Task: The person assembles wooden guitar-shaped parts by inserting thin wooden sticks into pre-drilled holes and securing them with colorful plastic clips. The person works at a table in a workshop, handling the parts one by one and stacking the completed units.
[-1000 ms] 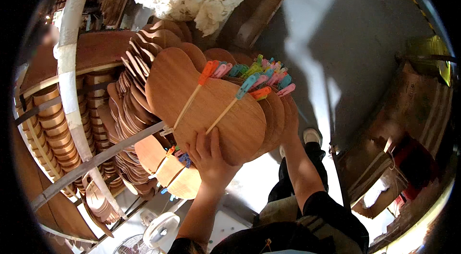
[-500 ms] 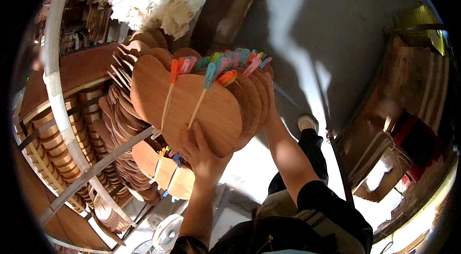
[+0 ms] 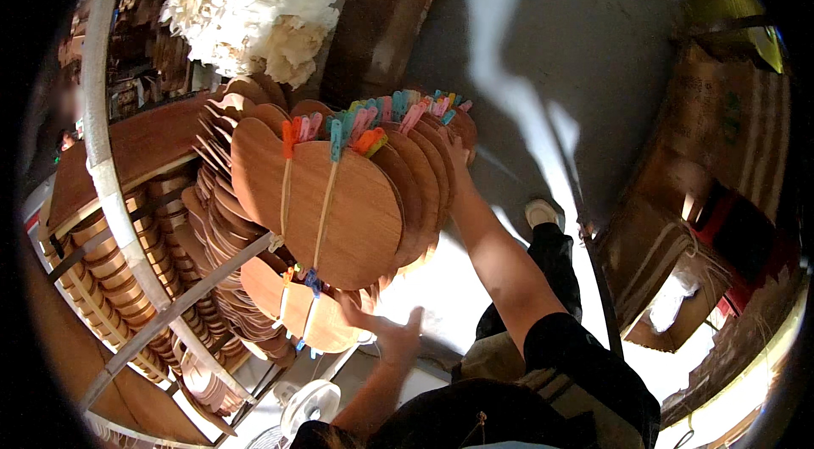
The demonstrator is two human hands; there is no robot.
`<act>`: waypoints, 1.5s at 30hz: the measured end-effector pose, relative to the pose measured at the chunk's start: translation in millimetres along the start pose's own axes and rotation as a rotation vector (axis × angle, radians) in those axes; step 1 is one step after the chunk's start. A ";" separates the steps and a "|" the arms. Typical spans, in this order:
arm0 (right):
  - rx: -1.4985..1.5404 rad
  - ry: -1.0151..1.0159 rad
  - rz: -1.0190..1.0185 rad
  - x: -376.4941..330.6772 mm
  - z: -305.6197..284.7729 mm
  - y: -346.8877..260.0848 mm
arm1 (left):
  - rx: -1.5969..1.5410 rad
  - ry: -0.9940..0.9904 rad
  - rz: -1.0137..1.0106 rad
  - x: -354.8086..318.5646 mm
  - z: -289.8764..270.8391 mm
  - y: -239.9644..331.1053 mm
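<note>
A row of thin, kidney-shaped wooden boards [image 3: 343, 203] hangs in the middle, with wooden strips across the front one. Coloured clothespins [image 3: 337, 139] in blue, pink and orange grip the top edges. My right hand [image 3: 458, 152] is at the row's far right edge, its fingers bent over the rim of a board and partly hidden among them. My left hand [image 3: 390, 334] is below the front board, holding nothing, thumb and fingers spread. Next to it is a lower clipped board [image 3: 318, 317].
A grey pole [image 3: 170, 313] crosses the left side, before racks of curved wooden pieces [image 3: 106, 254]. A heap of pale shavings [image 3: 254, 8] lies at the far left. Cardboard boxes [image 3: 712, 135] stand along the right, and a white fan [image 3: 309, 407] near the bottom.
My left hand has come off the front board and moved down and right, its fingers spreading. The hanging boards have shifted slightly left in view. My right hand remains at their right edge.
</note>
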State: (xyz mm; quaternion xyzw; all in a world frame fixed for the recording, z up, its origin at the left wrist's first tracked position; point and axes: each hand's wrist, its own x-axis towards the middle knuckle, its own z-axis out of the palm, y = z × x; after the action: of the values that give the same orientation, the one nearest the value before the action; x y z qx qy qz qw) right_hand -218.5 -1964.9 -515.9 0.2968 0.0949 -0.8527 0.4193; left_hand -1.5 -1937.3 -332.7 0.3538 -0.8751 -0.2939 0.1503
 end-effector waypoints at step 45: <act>-0.405 0.641 -0.400 -37.1 -53.1 -17.0 | -1.609 -0.032 -0.653 54.0 50.1 -31.2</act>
State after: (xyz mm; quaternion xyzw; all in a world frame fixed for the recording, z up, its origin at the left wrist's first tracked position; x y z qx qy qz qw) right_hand -191.5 -1907.9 -538.5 0.4342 0.4416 -0.7459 0.2450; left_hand -46.6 -1973.0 -388.3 0.3692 -0.2580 -0.8569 0.2507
